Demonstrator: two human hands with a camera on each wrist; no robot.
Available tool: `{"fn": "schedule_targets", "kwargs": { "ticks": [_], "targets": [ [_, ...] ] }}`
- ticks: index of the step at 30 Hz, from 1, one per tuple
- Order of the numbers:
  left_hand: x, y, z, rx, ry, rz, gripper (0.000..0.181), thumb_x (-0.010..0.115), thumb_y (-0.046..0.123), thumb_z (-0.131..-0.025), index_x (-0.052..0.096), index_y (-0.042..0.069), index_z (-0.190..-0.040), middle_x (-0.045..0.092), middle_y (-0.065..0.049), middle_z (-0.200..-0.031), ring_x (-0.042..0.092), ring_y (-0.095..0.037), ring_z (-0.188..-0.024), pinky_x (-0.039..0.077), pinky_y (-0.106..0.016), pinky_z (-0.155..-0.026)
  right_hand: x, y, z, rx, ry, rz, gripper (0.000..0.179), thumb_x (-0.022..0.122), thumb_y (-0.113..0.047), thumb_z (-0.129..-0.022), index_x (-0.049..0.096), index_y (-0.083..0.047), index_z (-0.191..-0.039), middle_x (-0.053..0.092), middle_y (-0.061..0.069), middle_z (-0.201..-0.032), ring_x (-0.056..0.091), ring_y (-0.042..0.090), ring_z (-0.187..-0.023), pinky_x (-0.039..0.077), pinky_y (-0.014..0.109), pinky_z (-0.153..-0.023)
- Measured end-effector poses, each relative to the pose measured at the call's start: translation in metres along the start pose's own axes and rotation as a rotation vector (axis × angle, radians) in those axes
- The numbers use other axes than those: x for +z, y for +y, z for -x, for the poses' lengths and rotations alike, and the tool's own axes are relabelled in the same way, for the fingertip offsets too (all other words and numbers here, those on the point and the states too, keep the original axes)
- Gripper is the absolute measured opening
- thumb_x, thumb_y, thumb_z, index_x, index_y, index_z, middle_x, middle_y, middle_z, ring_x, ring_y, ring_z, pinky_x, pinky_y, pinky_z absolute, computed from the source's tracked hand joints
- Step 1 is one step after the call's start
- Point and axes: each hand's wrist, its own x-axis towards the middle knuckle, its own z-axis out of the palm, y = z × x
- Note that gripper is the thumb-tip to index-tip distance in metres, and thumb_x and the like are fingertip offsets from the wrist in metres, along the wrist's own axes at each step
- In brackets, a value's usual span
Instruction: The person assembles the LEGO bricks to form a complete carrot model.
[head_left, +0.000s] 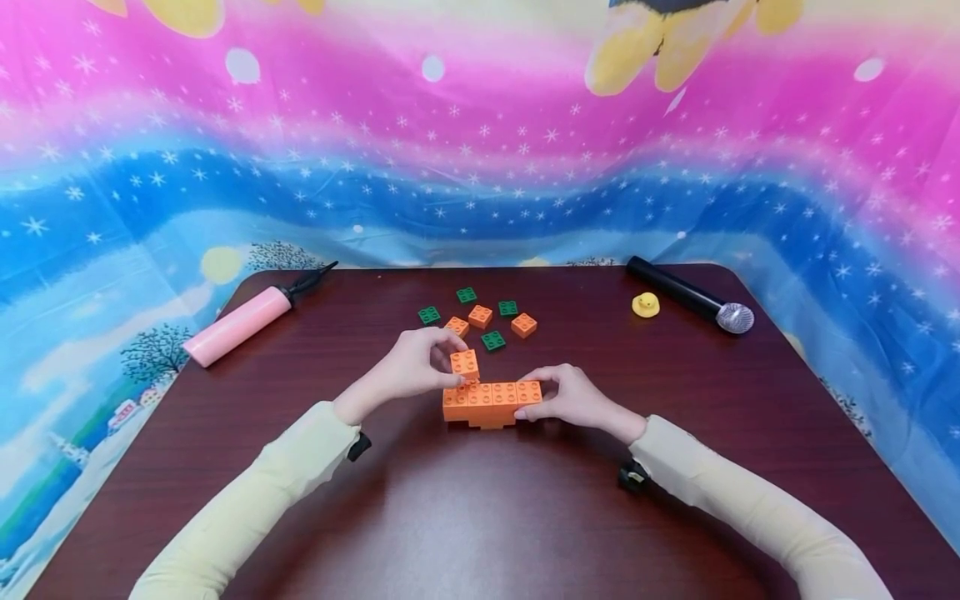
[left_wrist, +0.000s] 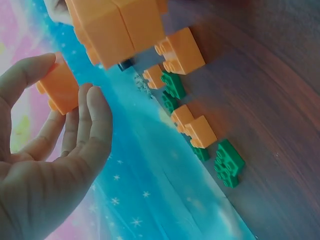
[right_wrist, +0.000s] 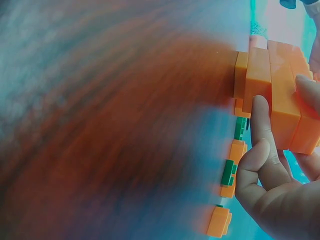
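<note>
L hand (head_left: 408, 362): fingers (left_wrist: 99, 112) pinch 1 orange brick (head_left: 464, 362), studs up, just above the L end of the orange build (head_left: 491, 410); L wrist view shows a gap btwn the 2, so not touching. R hand (head_left: 567, 398): fingers (right_wrist: 261, 125) grasp the build at its R end, thumb on the near face. Build is mid counter (head_left: 480, 508), long side running L to R, studs along the top, narrower part below; can't tell if its base touches the counter.

Just beyond the hands, loose on the counter: 4 green bricks (head_left: 492, 341) & 3 orange bricks (head_left: 523, 325), all nr each other; 1 of the orange is partly hidden by L hand.

Far L: pink pump (head_left: 240, 325) w/ black tip, lying at an angle. Far R: black mic (head_left: 686, 293) w/ silver head, also angled, & yellow duck (head_left: 646, 306) just beside it, to its L. Behind: cloth (head_left: 480, 200) in pink & blue w/ white snowflakes. Sleeves (head_left: 247, 492) pale, black gadget (head_left: 633, 476) at each wrist.
</note>
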Motion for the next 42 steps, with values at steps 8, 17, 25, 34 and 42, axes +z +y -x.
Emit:
{"fn": "schedule_targets", "kwargs": {
  "ticks": [8, 17, 25, 34, 42],
  "targets": [
    [0.003, 0.002, 0.007, 0.044, -0.067, -0.037, 0.037, 0.082, 0.017, -0.073, 0.065, 0.006, -0.104, 0.066, -0.005, -0.092, 0.062, -0.011, -0.071, 0.053, -0.024, -0.065, -0.001, 0.001, 0.000, -0.013, -0.005, -0.006, 0.043, 0.079, -0.018, -0.079, 0.066, -0.001, -0.117, 0.066, 0.016, -0.111, 0.068, 0.019, -0.078, 0.056, 0.029, -0.075],
    [0.005, 0.003, 0.009, 0.042, -0.103, -0.045, 0.035, 0.081, 0.017, -0.073, 0.067, 0.007, -0.103, 0.067, -0.005, -0.095, 0.064, -0.015, -0.079, 0.054, -0.027, -0.072, -0.001, 0.000, 0.001, -0.024, 0.001, -0.030, 0.044, 0.081, -0.027, -0.076, 0.068, -0.008, -0.113, 0.067, 0.011, -0.109, 0.068, 0.014, -0.074, 0.056, 0.027, -0.073],
    [0.007, 0.001, 0.010, 0.067, -0.124, -0.067, 0.035, 0.081, 0.017, -0.074, 0.067, 0.008, -0.105, 0.067, -0.003, -0.097, 0.063, -0.014, -0.082, 0.054, -0.030, -0.074, 0.000, -0.003, 0.002, -0.028, 0.004, -0.027, 0.043, 0.081, -0.024, -0.077, 0.068, -0.006, -0.114, 0.067, 0.012, -0.109, 0.067, 0.015, -0.078, 0.056, 0.027, -0.072],
    [0.010, 0.000, 0.011, 0.096, -0.087, -0.077, 0.036, 0.082, 0.024, -0.074, 0.069, 0.008, -0.104, 0.068, -0.002, -0.096, 0.060, -0.019, -0.081, 0.050, -0.026, -0.071, 0.000, 0.001, 0.000, -0.005, 0.003, -0.018, 0.044, 0.082, -0.028, -0.076, 0.069, -0.010, -0.113, 0.067, 0.008, -0.109, 0.067, 0.014, -0.076, 0.057, 0.028, -0.074],
    [0.012, -0.001, 0.010, 0.066, -0.065, -0.059, 0.036, 0.083, 0.024, -0.073, 0.070, 0.008, -0.103, 0.067, -0.003, -0.095, 0.057, -0.021, -0.081, 0.048, -0.024, -0.068, -0.001, 0.001, -0.001, -0.009, -0.003, -0.037, 0.045, 0.082, -0.028, -0.076, 0.068, -0.009, -0.114, 0.067, 0.010, -0.110, 0.068, 0.017, -0.078, 0.057, 0.029, -0.074]
  ]
}}
